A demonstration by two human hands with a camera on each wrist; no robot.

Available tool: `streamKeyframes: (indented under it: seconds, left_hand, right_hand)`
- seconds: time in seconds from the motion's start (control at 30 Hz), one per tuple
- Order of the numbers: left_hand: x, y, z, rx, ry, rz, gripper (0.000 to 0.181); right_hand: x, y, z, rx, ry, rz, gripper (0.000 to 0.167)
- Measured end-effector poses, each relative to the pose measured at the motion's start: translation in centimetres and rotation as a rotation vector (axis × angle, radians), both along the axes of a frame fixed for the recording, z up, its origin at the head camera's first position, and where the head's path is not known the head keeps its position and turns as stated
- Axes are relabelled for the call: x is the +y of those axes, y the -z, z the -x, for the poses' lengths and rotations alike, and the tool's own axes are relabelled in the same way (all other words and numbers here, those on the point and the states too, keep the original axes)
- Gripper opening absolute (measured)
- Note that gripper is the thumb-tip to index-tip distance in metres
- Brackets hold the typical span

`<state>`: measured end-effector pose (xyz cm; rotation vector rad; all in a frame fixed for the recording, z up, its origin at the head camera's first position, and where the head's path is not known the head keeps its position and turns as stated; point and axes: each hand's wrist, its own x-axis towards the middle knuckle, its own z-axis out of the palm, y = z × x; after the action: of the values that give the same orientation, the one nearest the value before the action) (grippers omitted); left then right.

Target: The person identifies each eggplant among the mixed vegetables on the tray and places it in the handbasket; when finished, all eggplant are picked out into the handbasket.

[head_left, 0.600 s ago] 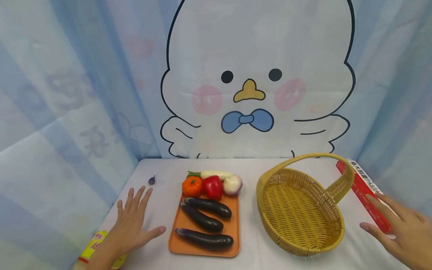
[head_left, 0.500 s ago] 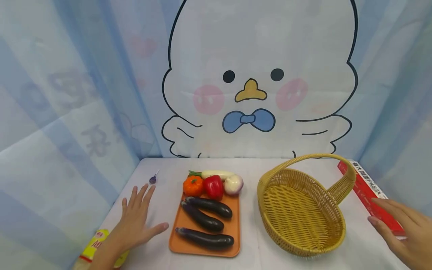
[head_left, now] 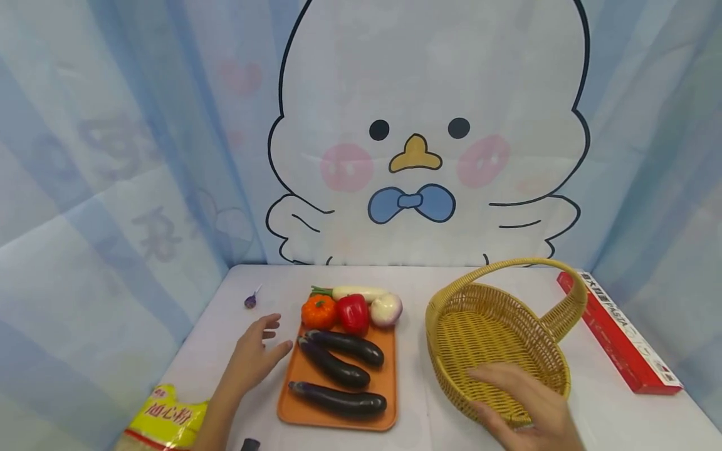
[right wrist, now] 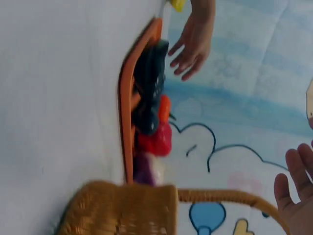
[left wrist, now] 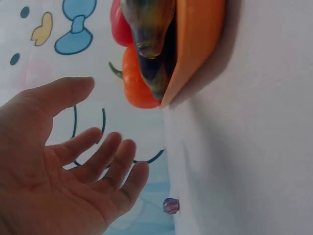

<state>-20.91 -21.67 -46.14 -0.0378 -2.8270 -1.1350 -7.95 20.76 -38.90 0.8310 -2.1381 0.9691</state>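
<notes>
My left hand (head_left: 252, 357) hovers at the left edge of an orange tray (head_left: 389, 351), fingers loosely bent, thumb apart, nothing held. Several dark eggplants (head_left: 338, 399) lie on the tray. Behind them sit an orange pepper-like vegetable (head_left: 319, 313), a red bell pepper (head_left: 353, 315), a purple-and-white turnip (head_left: 386, 311) and a long white radish (head_left: 361, 293). In the head view my right hand (head_left: 530, 401) overlaps the front of a yellow wicker basket (head_left: 479, 326). The right wrist view shows that hand (right wrist: 301, 196) with fingers spread and holding nothing. No vegetables show in the basket.
A red pasta box (head_left: 620, 338) lies along the right side. At the front left is a yellow bag (head_left: 169, 413), with a small dark object (head_left: 251, 445) near it. A small purple bulb (head_left: 251, 302) lies back left. Printed curtains enclose the table.
My right hand has swung left from beside the red box to the front of the basket. My left hand has moved right, closer to the tray, its fingers now more bent.
</notes>
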Motion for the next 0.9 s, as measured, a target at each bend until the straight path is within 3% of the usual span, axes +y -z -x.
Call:
streamKeyframes:
  seconds: [0.03, 0.13, 0.27, 0.4, 0.63, 0.9]
  left_hand:
    - [0.0, 0.2, 0.0, -0.024, -0.016, -0.014, 0.062]
    - [0.3, 0.9, 0.1, -0.089, -0.032, -0.057, 0.057]
    - [0.6, 1.7, 0.1, -0.147, 0.009, -0.105, 0.048]
    - [0.0, 1.9, -0.3, -0.173, 0.011, -0.113, 0.042]
    - [-0.1, 2.0, -0.3, -0.228, 0.021, -0.111, 0.039]
    - [-0.2, 2.1, -0.4, -0.276, 0.027, -0.089, 0.039]
  right_hand:
    - [-1.0, 0.5, 0.5, -0.002, -0.055, -0.009, 0.050]
    - [-3.4, 1.6, 1.4, -0.156, -0.126, -0.061, 0.053]
    - [-5.3, 3.5, 2.8, -0.345, -0.190, -0.094, 0.046]
    - [-7.2, 5.6, 4.4, -0.458, -0.282, -0.071, 0.044]
    - [-8.8, 7.8, 5.7, -0.714, -0.264, -0.124, 0.053]
    - [-9.8, 8.2, 6.5, -0.883, -0.220, -0.095, 0.052]
